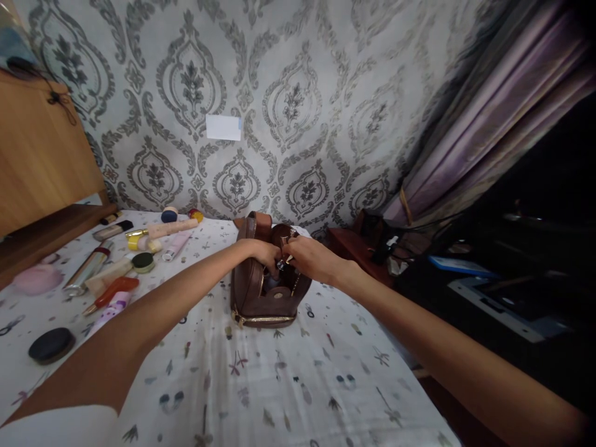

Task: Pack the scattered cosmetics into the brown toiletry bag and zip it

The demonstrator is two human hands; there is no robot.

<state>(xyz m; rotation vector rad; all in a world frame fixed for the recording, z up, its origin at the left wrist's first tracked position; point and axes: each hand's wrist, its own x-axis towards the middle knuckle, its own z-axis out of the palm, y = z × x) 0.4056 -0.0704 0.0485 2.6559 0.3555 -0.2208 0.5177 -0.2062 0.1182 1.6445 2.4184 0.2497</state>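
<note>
Sleeve (65, 427): white
Brown bag (265, 305): open, fingers (270, 262) at its mouth
Left hand (264, 253), right hand (311, 256): fingers bent (their grip I cannot tell)

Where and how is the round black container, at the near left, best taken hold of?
Probably by opposite sides of its rim, fingers coming from above: the round black container lies flat and low on the patterned cloth, with nothing on top of it.

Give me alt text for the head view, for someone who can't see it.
The left hand and right hand are at the opening of a brown bag on a printed white cloth. Cosmetics lie to the left; patterned wallpaper rises behind.
</note>
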